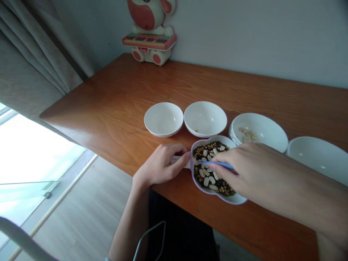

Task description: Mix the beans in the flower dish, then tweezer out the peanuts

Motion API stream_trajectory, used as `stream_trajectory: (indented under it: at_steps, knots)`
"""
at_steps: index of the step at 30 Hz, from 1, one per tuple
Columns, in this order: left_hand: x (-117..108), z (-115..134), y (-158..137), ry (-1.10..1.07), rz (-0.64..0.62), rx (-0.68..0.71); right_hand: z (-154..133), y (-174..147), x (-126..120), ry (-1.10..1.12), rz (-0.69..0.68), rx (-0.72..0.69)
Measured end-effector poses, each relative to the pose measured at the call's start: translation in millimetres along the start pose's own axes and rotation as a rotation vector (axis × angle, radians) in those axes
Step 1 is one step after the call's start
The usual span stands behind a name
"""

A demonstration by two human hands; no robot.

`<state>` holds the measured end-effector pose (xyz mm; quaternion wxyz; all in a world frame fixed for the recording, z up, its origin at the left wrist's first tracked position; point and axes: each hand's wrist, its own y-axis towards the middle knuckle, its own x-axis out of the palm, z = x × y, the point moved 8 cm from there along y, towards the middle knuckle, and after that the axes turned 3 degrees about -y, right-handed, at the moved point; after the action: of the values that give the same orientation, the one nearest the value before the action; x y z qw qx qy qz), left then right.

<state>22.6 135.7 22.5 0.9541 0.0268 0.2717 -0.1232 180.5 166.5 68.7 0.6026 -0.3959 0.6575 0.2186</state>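
My left hand [164, 165] is closed around the short, labelled handle [176, 159] of a white, lilac-rimmed scalloped dish [239, 198]. Inside the dish, pale peanut halves [209, 177] lie over a mix of dark and yellow small grains or seeds [199, 150]. Above it, my right hand [236, 165] pinches slim blue tweezers [217, 164], whose tip points left near the dish's left rim. A pale bit shows at that tip, too small to make out clearly. My right hand and forearm hide the dish's right part.
Behind the dish stand two white bowls, the left bowl [164, 119] and another with a small speck inside [205, 117]. Farther right, one bowl [259, 127] holds several peanut pieces [248, 135], beside another white bowl [318, 156]. A toy keyboard [149, 41] stands at the wooden table's [108, 98] back.
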Motion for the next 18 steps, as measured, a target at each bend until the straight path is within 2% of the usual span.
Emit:
stream_trajectory:
  at_steps: [11, 14, 16, 18]
  knots:
    - [-0.4, 0.0, 0.0, 0.003, 0.0, -0.007, -2.3, 9.0, -1.8, -0.107, -0.051, 0.097]
    - [0.0, -0.5, 0.5, 0.008, -0.006, -0.006, -2.8, 5.6, -7.8, -0.137, -0.038, 0.074]
    - [-0.1, -1.0, 1.0, 0.016, -0.003, -0.005, 4.8, -1.7, -14.2, -0.135, -0.01, 0.083]
    - [-0.2, -1.5, 1.2, 0.023, -0.001, -0.003, 24.3, -14.5, -21.6, -0.139, 0.019, 0.163]
